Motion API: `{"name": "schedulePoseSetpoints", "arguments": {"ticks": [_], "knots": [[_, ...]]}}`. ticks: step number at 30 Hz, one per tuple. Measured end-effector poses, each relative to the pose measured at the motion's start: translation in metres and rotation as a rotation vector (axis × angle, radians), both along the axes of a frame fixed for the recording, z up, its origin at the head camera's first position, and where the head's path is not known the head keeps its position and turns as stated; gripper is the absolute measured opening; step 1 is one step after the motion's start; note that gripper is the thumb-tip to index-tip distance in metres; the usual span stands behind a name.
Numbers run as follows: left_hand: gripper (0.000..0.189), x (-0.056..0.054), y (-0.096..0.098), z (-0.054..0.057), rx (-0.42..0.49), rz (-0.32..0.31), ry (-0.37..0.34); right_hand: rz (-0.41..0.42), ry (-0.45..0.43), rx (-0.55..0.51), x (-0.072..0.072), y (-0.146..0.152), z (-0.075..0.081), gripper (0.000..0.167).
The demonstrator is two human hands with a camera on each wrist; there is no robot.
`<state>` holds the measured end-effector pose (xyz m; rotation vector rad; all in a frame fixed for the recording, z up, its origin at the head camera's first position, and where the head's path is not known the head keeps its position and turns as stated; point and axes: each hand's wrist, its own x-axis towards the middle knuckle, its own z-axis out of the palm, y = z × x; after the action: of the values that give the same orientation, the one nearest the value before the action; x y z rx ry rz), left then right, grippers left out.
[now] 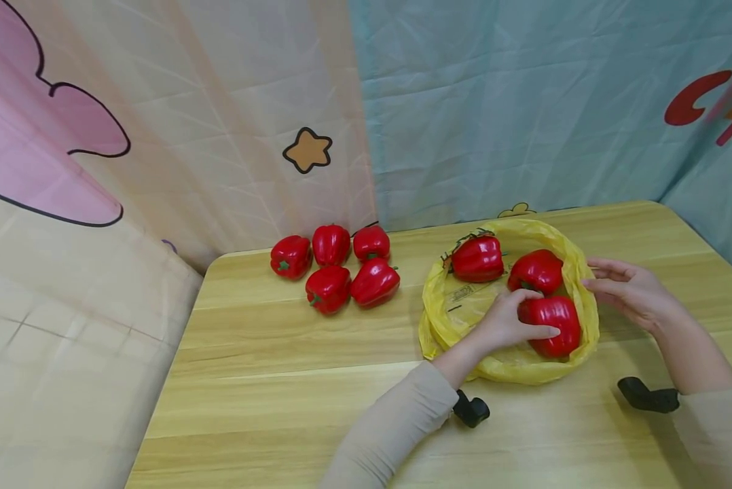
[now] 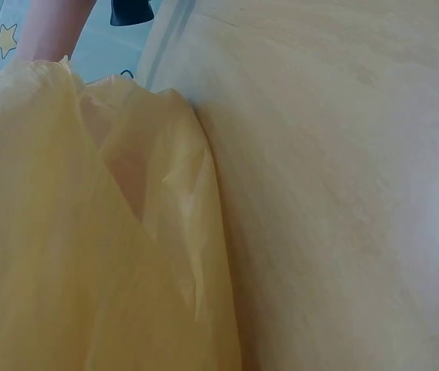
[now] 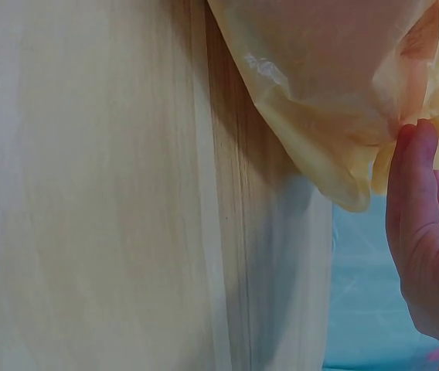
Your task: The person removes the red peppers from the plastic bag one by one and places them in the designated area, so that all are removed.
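Note:
A yellow plastic bag [image 1: 588, 319] stands on the table with its mouth spread wide. Inside it lie red bell peppers: one at the back left [image 1: 477, 259], another at the right [image 1: 534, 270], and a third nearer the front [image 1: 561, 316]. My left hand [image 1: 508, 322] reaches over the bag's front rim and holds the front pepper, thumb and fingers on opposite sides. At the right rim my right hand [image 1: 637, 295] pinches the plastic; the right wrist view shows its fingertips [image 3: 420, 147] on the bag's edge. In the left wrist view the bag [image 2: 73, 255] hides my left hand.
Several more red bell peppers [image 1: 331, 288] sit grouped on the wooden table [image 1: 268, 394], left of the bag near the back edge. A printed curtain [image 1: 238, 122] hangs behind the table. Black wrist mounts [image 1: 647, 395] are on both forearms.

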<state>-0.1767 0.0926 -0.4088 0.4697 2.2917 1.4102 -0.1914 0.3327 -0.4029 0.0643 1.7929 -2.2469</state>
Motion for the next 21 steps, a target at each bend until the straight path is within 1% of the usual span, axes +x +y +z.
{"name": "schedulePoseSetpoints", "arguments": {"ticks": [7, 15, 21], "knots": [[0.050, 0.0003, -0.0001, -0.0004, 0.014, 0.011, -0.020, 0.000, -0.004, -0.015, 0.0000, -0.0004, 0.0000, 0.034], [0.048, 0.0003, -0.0020, 0.0004, 0.011, 0.034, -0.028, 0.002, 0.019, -0.020, -0.0003, 0.0006, -0.0021, 0.035], [0.046, 0.0001, -0.0065, -0.0002, 0.050, 0.044, -0.050, 0.004, 0.034, -0.049, 0.0001, 0.0010, -0.0037, 0.035]]}}
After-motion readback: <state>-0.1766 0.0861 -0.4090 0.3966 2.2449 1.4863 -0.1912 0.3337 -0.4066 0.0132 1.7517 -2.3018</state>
